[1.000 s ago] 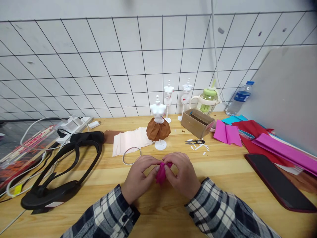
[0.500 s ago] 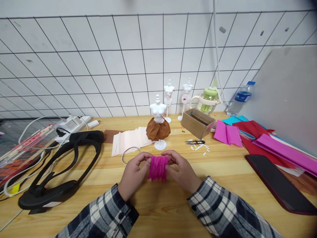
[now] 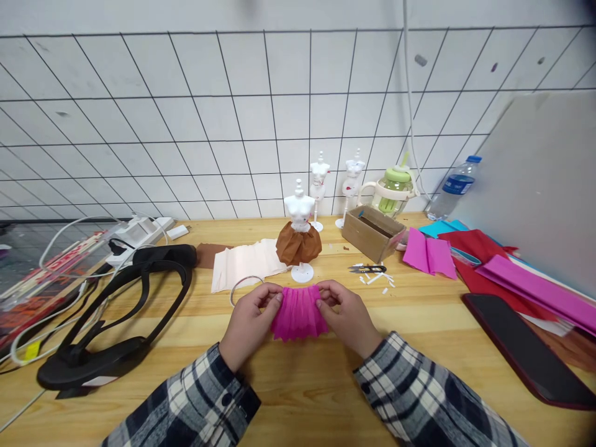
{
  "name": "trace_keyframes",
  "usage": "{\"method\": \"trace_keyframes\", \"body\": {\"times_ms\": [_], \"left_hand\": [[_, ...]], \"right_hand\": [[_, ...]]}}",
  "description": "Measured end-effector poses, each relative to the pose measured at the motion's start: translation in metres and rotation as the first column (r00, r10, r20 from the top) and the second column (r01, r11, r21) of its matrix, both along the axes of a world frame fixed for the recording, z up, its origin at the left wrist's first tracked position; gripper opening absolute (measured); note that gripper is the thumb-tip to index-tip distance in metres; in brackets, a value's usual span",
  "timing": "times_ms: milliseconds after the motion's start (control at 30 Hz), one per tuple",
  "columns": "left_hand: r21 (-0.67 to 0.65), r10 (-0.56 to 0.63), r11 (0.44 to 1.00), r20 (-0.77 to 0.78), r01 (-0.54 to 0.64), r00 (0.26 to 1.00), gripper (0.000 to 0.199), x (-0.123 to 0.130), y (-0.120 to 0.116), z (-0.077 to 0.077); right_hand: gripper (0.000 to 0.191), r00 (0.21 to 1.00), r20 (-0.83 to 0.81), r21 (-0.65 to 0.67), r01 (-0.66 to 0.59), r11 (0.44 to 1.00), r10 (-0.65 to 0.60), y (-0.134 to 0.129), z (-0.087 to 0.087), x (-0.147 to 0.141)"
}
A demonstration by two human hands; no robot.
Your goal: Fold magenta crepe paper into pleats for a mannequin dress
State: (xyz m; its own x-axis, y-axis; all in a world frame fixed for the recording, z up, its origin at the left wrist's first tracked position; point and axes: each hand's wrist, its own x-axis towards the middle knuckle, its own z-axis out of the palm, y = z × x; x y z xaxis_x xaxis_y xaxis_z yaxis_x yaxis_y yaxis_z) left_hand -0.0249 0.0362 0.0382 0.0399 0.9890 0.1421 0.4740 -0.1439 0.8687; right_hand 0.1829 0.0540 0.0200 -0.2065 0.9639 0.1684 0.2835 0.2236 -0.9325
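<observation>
Between my two hands is a pleated piece of magenta crepe paper (image 3: 299, 315), fanned wider along its lower edge. My left hand (image 3: 254, 316) pinches its upper left corner between thumb and fingers. At the upper right corner, my right hand (image 3: 347, 313) grips it the same way. Just beyond stands a small white mannequin (image 3: 299, 205) wearing a puffy brown paper skirt (image 3: 298, 244). A thin ring (image 3: 242, 284) lies partly behind my left hand. Pale pink crepe paper (image 3: 246, 264) rests flat on the table to the left of the mannequin.
Two more white mannequins (image 3: 319, 180) stand behind, near a cardboard box (image 3: 372, 233) and a green-lidded jug (image 3: 395, 186). Thread snips (image 3: 367, 269) lie among white scraps. Coloured paper (image 3: 479, 248) and a phone (image 3: 521, 341) are at right. A black headset strap (image 3: 139, 310) lies left.
My hands have drawn slightly apart, and the magenta paper has spread from a bunched bundle into a wider fan of pleats. The view has shifted slightly.
</observation>
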Motion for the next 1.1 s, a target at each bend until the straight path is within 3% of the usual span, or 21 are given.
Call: {"method": "trace_keyframes", "body": {"times_ms": [167,267,367,467,533,633,733,867,1000,1100], "left_hand": [[-0.005,-0.016,1.0,-0.001,0.016,1.0,0.022,0.001,0.001,-0.005],[0.17,-0.006,0.985,-0.096,0.022,0.995,0.018,0.0,0.0,-0.002],[0.48,0.024,0.87,-0.267,0.111,0.963,0.014,-0.004,-0.002,0.003],[0.587,-0.012,0.739,-0.479,0.331,0.877,0.019,-0.008,-0.002,0.006],[0.525,-0.099,0.705,-0.592,0.476,0.8,0.023,-0.01,-0.002,0.006],[0.378,-0.243,0.715,-0.653,0.588,0.717,0.03,-0.01,0.001,0.005],[0.299,-0.291,0.755,-0.645,0.584,0.707,0.035,-0.011,0.004,0.003],[0.233,-0.282,0.792,-0.68,0.564,0.677,0.032,-0.013,0.007,0.0],[0.17,-0.34,0.791,-0.676,0.588,0.654,0.033,-0.01,0.001,0.004],[0.11,-0.407,0.776,-0.665,0.621,0.626,0.044,-0.006,-0.004,0.009]], "right_hand": [[0.025,0.999,0.044,-0.008,0.005,1.0,-0.005,0.001,-0.002,0.001],[0.019,0.992,0.115,0.07,0.035,0.997,-0.043,0.002,0.001,0.005],[0.013,0.983,0.148,0.341,0.052,0.939,-0.108,0.004,0.005,0.013],[0.017,0.969,0.24,0.519,-0.077,0.851,-0.058,0.008,0.008,0.025],[0.025,0.93,0.366,0.501,-0.226,0.835,0.033,0.009,0.008,0.033],[0.044,0.847,0.516,0.385,-0.363,0.848,0.128,0.011,0.005,0.041],[0.043,0.833,0.55,0.305,-0.265,0.915,0.058,0.011,0.002,0.042],[0.012,0.779,0.626,0.208,-0.111,0.972,-0.045,0.007,0.003,0.035],[0.026,0.688,0.725,0.114,-0.154,0.981,0.023,-0.003,0.007,0.025],[0.029,0.661,0.747,0.103,-0.223,0.969,0.073,-0.011,0.009,0.018]]}}
